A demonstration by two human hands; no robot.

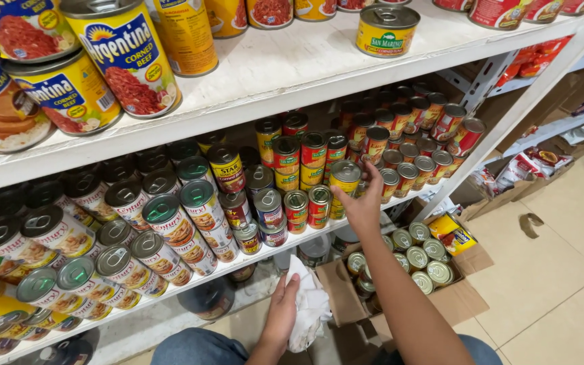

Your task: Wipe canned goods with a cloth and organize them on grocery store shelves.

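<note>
**Hands at a shelf of tinned food, seen from the head camera**

Large corned-beef cans with yellow-and-blue labels lie on their sides on the upper white shelf, nearest the camera at the far-left top of the view. One flat green-and-yellow can stands alone further right on the same board.

On the middle shelf, rows of green-lidded cans fill the left half; stacked red-and-yellow small tins occupy the centre and right.

The right hand reaches up to this shelf, its fingers closed about a yellow-labelled can that stands among the stacked tins at the shelf's front centre. The forearm crosses the lower right of the view.

The left hand is low, near the knees, clamped on a crumpled white cloth held just below the shelf edge.

An open cardboard box sits on the tiled floor to the right of the cloth, with gold-lidded cans upright inside. A yellow packet rests at the box's far corner. Blue denim shows at the bottom edge.
</note>
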